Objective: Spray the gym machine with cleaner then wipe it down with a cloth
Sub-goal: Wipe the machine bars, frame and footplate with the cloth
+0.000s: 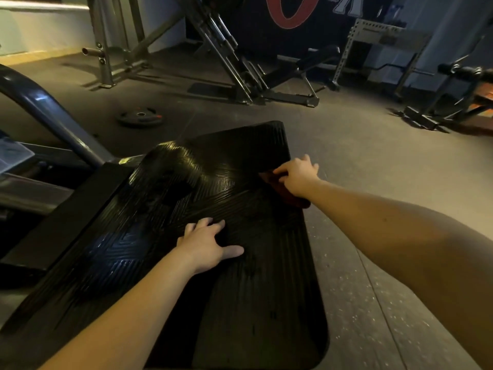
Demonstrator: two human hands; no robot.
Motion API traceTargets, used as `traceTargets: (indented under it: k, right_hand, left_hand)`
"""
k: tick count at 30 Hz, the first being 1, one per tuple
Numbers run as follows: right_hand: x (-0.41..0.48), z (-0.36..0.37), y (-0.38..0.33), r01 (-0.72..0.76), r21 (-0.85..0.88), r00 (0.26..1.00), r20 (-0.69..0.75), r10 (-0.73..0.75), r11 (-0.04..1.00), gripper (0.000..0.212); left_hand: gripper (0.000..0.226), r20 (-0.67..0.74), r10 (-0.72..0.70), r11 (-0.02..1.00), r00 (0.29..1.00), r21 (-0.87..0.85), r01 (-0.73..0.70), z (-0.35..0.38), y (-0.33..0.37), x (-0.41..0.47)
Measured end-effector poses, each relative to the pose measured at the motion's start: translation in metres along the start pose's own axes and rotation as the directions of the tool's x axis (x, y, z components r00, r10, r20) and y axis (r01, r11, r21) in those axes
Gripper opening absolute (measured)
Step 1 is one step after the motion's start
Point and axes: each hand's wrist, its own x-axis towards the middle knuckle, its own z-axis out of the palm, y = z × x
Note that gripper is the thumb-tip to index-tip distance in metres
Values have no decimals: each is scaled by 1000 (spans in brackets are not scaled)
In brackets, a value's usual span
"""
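The gym machine's black ribbed footplate (pixel 202 188) fills the middle of the head view, glossy in patches. My right hand (pixel 297 176) presses a dark red cloth (pixel 289 197) against the plate's right edge, fingers closed on it. My left hand (pixel 208 243) lies flat on the plate's middle, fingers spread, holding nothing. No spray bottle is in view.
The machine's grey curved frame (pixel 50 110) rises at the left. A weight plate (pixel 140 117) lies on the rubber floor beyond. Further back stand a leg press (pixel 226 54), a bench (pixel 314 62) and a rack (pixel 378 41).
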Motion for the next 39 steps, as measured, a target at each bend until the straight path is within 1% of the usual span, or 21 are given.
traceTargets:
  k: [2,3,4,6,7,9,12,14,15,17,19,22,24,26,29,31,33,36,38,39]
  right_hand:
    - [10,0,4,22,-70,1000,-18,-23,997,34]
    - [10,2,4,58,-86,998,16,-56,995,37]
    - [7,4,3,100,-83,992,85,-93,991,41]
    - [-3,9,4,160,-90,957,258,-132,983,51]
    - [-8,12,5,179,-115,944,299,-137,977,53]
    - [-11,18,9,189,-136,949,281,-145,973,52]
    - [-11,23,0,180,-103,974,157,-163,978,43]
    - [-20,25,-4,184,-6,981,69,-183,983,36]
    - [-29,24,-3,203,57,977,48,-206,977,33]
    - [-58,22,3,291,134,952,61,-301,947,29]
    - [-87,19,9,380,155,910,112,-399,912,30]
    - [-84,10,12,424,96,886,164,-434,901,34]
    - [-50,7,11,397,2,907,155,-393,918,35]
    - [-16,3,6,319,-81,944,115,-309,944,35]
    - [3,14,0,247,-139,969,57,-241,959,34]
    - [-14,20,-4,242,-69,969,65,-238,968,33]
    - [-49,24,-5,294,24,953,62,-295,955,32]
    - [-104,20,-1,425,134,892,103,-439,895,31]
    - [-120,17,3,469,170,856,155,-493,867,32]
    - [-117,15,3,480,164,849,160,-503,862,31]
  left_hand:
    - [102,-9,-2,1000,1000,-18,1,1,0,4]
    - [103,-11,-1,1000,1000,-21,1,1,-1,5]
    - [104,-12,-2,1000,1000,-21,2,1,-2,6]
    - [104,-8,-7,1000,1000,-13,7,0,-2,7]
    - [104,-6,-9,1000,1000,-10,9,-2,-1,8]
    - [105,4,-11,1000,1000,-23,11,-4,5,8]
    - [103,-19,32,998,999,-53,-32,-5,16,11]
    - [102,-28,49,999,998,-1,-49,-2,21,14]
    - [101,-24,47,998,999,32,-46,-1,22,15]
    - [102,7,36,998,999,55,-37,-1,21,17]
    - [104,52,36,998,998,52,-39,-4,18,18]
    - [105,91,44,996,995,68,-50,-5,17,17]
    - [103,83,56,995,995,75,-62,-5,16,17]
    - [102,69,59,996,996,62,-63,-5,15,16]
    - [102,69,56,997,996,53,-60,-4,14,15]
    - [102,77,58,996,995,61,-63,-5,14,15]
    - [102,89,60,995,994,71,-67,-4,13,14]
    - [102,124,57,994,991,82,-67,-6,11,16]
    - [104,143,49,994,989,86,-62,-7,12,17]
    - [104,146,47,994,988,90,-61,-7,12,17]
